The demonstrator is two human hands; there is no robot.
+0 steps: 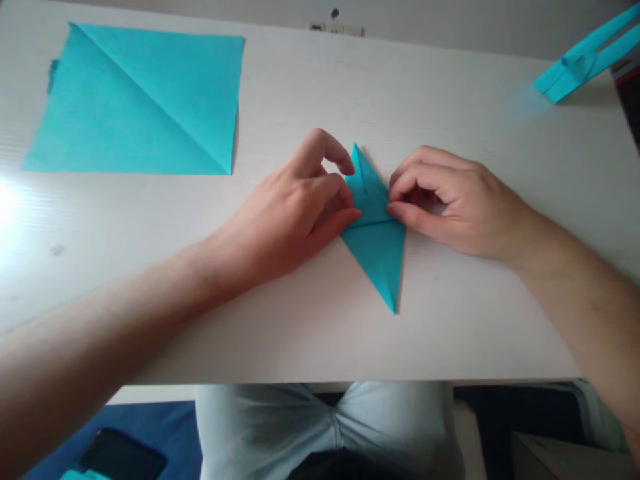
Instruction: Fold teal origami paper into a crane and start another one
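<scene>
A folded turquoise origami paper (376,253) lies on the table in a slim diamond shape, one point toward me and one away. A crease runs across its middle, and a narrow flap shows in its upper half. My left hand (305,200) is at its left edge, thumb and curled fingers pinching the paper near the crease, with the index finger bent over the upper part. On the opposite edge, my right hand (445,197) pinches the paper between thumb and fingertips. The fingers hide parts of both side corners.
A turquoise sheet (150,107) with a diagonal crease lies at the back left of the white table (310,327). Another folded turquoise paper piece (575,70) stands at the back right. Below the front edge, a dark phone (123,457) rests on blue fabric.
</scene>
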